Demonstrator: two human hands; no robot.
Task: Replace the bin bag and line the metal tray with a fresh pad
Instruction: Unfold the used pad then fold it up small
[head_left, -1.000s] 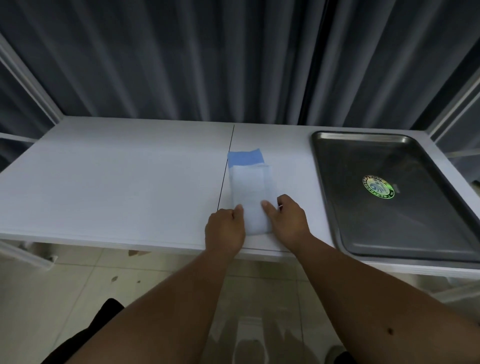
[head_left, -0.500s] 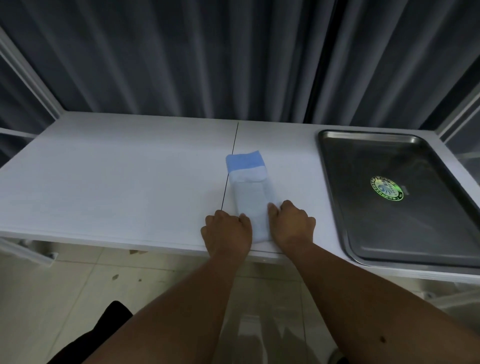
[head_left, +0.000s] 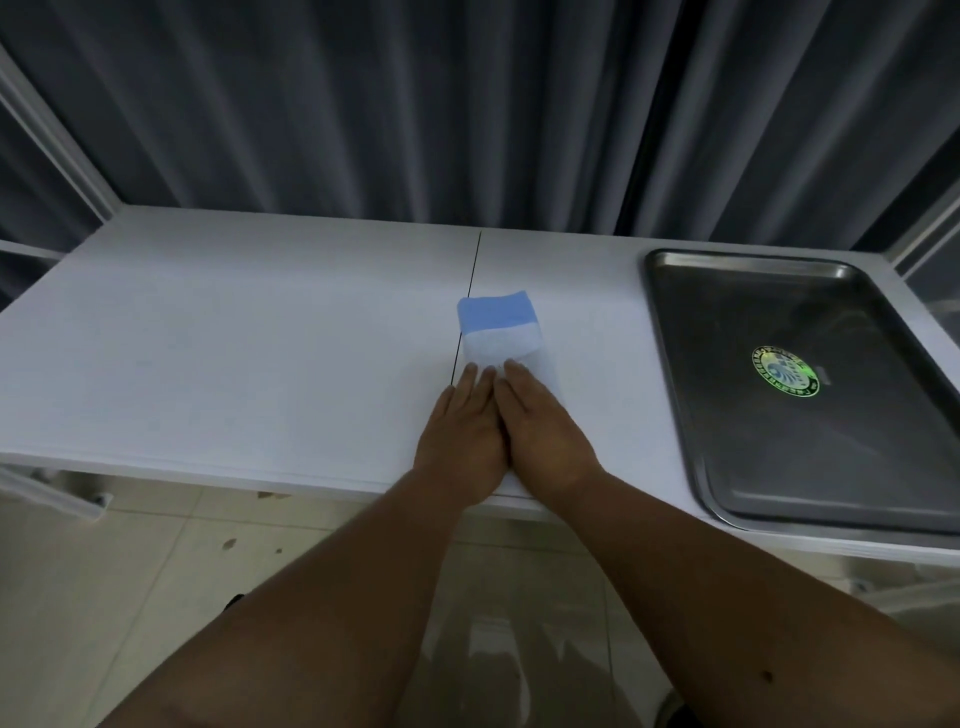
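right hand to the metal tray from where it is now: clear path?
Probably yes. The right hand lies flat on the folded pad, and the metal tray sits on the same table to its right, with only bare tabletop between them. The hand would have to let go of the pad first.

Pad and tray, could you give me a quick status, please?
Left hand and right hand flat, pressing folded pad on table. Metal tray unlined, apart to the right. Nothing in between.
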